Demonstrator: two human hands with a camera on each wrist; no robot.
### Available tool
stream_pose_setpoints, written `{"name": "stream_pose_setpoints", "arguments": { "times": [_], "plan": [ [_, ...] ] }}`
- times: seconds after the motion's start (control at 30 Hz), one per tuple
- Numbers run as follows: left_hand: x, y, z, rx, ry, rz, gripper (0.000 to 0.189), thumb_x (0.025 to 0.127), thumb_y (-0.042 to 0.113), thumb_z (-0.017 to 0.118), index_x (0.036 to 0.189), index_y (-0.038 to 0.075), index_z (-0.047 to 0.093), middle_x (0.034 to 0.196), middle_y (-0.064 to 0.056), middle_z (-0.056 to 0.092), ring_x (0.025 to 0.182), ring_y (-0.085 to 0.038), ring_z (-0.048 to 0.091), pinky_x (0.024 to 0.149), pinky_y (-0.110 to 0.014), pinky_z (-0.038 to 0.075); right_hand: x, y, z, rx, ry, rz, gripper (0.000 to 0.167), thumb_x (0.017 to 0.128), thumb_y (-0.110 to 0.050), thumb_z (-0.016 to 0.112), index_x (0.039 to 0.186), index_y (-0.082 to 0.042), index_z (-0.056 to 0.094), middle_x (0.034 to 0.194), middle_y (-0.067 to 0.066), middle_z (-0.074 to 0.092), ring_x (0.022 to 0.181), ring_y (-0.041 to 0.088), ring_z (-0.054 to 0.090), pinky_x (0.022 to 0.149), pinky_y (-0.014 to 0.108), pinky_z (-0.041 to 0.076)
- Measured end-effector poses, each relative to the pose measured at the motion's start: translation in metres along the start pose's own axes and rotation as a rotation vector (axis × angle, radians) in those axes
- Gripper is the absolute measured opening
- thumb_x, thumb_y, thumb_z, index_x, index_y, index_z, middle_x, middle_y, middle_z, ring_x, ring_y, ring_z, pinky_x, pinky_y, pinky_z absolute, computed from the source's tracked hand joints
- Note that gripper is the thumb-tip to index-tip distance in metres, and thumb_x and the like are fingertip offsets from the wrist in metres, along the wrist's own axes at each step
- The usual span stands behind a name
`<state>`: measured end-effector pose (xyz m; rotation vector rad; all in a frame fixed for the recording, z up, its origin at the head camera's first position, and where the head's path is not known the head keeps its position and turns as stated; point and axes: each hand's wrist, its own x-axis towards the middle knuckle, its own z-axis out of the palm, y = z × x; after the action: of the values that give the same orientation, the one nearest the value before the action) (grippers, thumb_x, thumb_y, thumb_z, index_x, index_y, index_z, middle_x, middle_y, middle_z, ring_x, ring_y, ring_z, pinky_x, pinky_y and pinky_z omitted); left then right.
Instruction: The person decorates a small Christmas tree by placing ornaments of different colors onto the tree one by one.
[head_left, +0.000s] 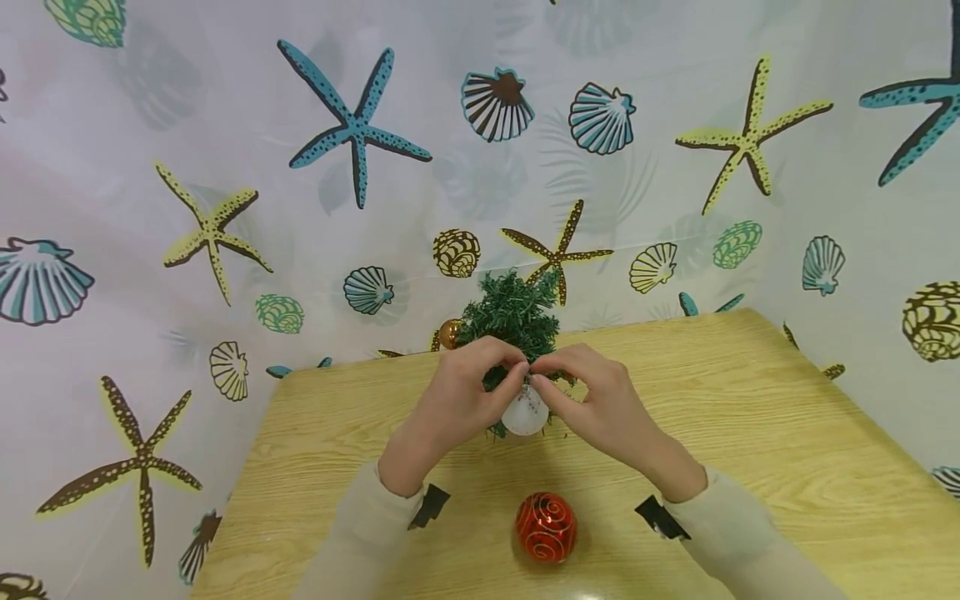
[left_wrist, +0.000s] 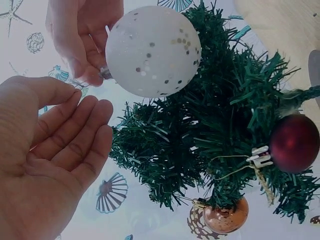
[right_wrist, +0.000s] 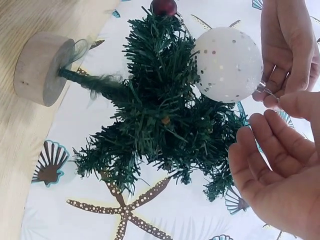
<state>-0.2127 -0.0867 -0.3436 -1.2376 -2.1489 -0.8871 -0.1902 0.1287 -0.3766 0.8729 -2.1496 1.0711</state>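
A small artificial Christmas tree (head_left: 513, 308) stands at the back of the table. In front of its branches hangs a white bauble (head_left: 525, 415) dotted with glittery sequins. My left hand (head_left: 476, 387) pinches the thin hanging loop (left_wrist: 80, 84) above the bauble's silver cap between thumb and index finger. From the other side my right hand (head_left: 603, 404) pinches the same loop, fingertips close to the left ones. In the wrist views the other fingers of both hands are loosely bent, beside the white bauble (right_wrist: 229, 65).
A shiny red bauble (head_left: 546, 527) with swirls lies on the wooden table (head_left: 322, 467), nearer me. On the tree hang a dark red bauble (left_wrist: 294, 143) and a copper-gold bauble (left_wrist: 226, 216). Its base is a round wooden block (right_wrist: 45, 69). A patterned curtain (head_left: 420, 192) stands behind.
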Motion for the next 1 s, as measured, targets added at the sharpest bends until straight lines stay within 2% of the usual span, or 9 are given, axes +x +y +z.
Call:
{"name": "stream_pose_setpoints", "arguments": {
  "times": [0.2, 0.43, 0.5, 0.73, 0.9, 1.0],
  "plan": [
    [-0.005, -0.003, 0.000, -0.007, -0.005, -0.024, 0.006, 0.100, 0.007, 0.071, 0.103, 0.005, 0.076, 0.096, -0.007, 0.076, 0.085, -0.018, 0.072, 0.077, -0.033, 0.062, 0.006, -0.001, 0.010, 0.032, -0.005, 0.010, 0.014, 0.094, -0.003, 0.076, 0.103, -0.012, 0.081, 0.099, 0.000, 0.077, 0.092, 0.016, 0.070, 0.074, 0.032, 0.057],
    [-0.013, -0.007, -0.001, -0.001, -0.015, -0.064, 0.006, 0.101, 0.008, 0.071, 0.103, 0.005, 0.076, 0.095, -0.007, 0.076, 0.085, -0.017, 0.072, 0.077, -0.036, 0.062, 0.007, 0.000, 0.019, 0.055, -0.057, 0.029, 0.012, 0.095, -0.006, 0.075, 0.103, -0.013, 0.080, 0.097, -0.001, 0.076, 0.089, 0.020, 0.068, 0.074, 0.040, 0.058],
    [-0.014, -0.008, -0.002, 0.000, -0.019, -0.075, 0.006, 0.101, 0.008, 0.071, 0.103, 0.005, 0.076, 0.095, -0.007, 0.075, 0.085, -0.017, 0.072, 0.076, -0.035, 0.062, 0.007, 0.000, 0.021, 0.046, -0.061, 0.044, 0.011, 0.096, -0.007, 0.076, 0.103, -0.014, 0.081, 0.096, -0.002, 0.076, 0.087, 0.021, 0.068, 0.072, 0.037, 0.055],
    [-0.017, -0.016, -0.002, 0.005, -0.049, -0.127, 0.008, 0.102, 0.009, 0.070, 0.104, 0.005, 0.077, 0.097, -0.007, 0.076, 0.085, -0.017, 0.072, 0.074, -0.030, 0.060, 0.007, 0.004, 0.027, 0.020, -0.025, 0.073, 0.009, 0.097, -0.007, 0.075, 0.098, -0.013, 0.081, 0.092, -0.001, 0.076, 0.078, 0.010, 0.062, 0.066, 0.032, 0.053],
    [-0.017, -0.021, 0.001, 0.011, -0.049, -0.153, 0.007, 0.102, 0.008, 0.069, 0.105, 0.005, 0.075, 0.095, -0.007, 0.074, 0.080, -0.015, 0.070, 0.072, -0.027, 0.059, 0.009, 0.005, 0.029, -0.016, -0.003, 0.106, 0.010, 0.098, -0.009, 0.073, 0.097, -0.013, 0.081, 0.088, -0.001, 0.074, 0.073, 0.014, 0.061, 0.062, 0.027, 0.047],
    [-0.017, -0.024, 0.004, 0.012, -0.046, -0.160, 0.008, 0.103, 0.008, 0.068, 0.105, 0.005, 0.075, 0.093, -0.006, 0.073, 0.074, -0.014, 0.067, 0.069, -0.025, 0.057, 0.010, 0.005, 0.030, -0.030, -0.002, 0.132, 0.011, 0.098, -0.009, 0.072, 0.095, -0.013, 0.081, 0.084, -0.001, 0.071, 0.072, 0.014, 0.060, 0.064, 0.028, 0.048]
  ]
}}
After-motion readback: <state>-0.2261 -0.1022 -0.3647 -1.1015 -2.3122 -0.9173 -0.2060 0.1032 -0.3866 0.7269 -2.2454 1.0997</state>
